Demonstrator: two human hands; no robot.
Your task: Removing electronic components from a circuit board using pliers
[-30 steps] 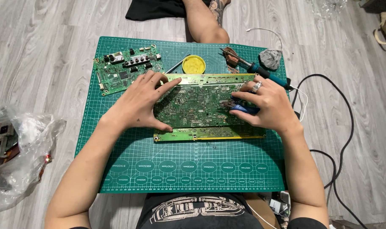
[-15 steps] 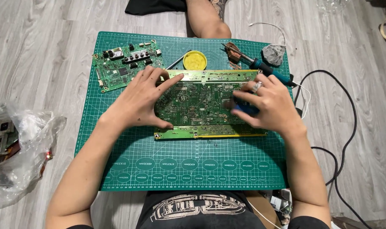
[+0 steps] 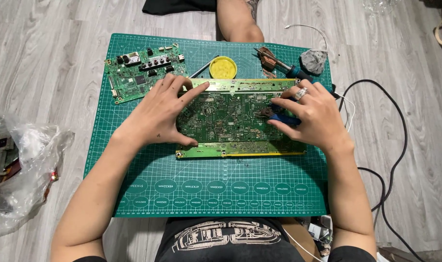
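Landmark: green cutting mat point(image 3: 133, 194) on the grey plank floor.
Large circuit board point(image 3: 230, 119): flat at the mat's middle, long edge crosswise.
Left hand point(image 3: 162, 114): spread wide, palm down on the board's left end, thumb hooked at its lower left edge, holding nothing.
Right hand point(image 3: 311, 116): on the board's right end, closed round blue-handled pliers point(image 3: 279, 115) whose tip meets the board.
Small circuit board point(image 3: 143, 73): mat's upper left corner.
Yellow round tin point(image 3: 223, 67): just above the large board.
Soldering iron point(image 3: 279, 63): mat's upper right.
Plastic bag point(image 3: 22, 170): on the floor, left of the mat.
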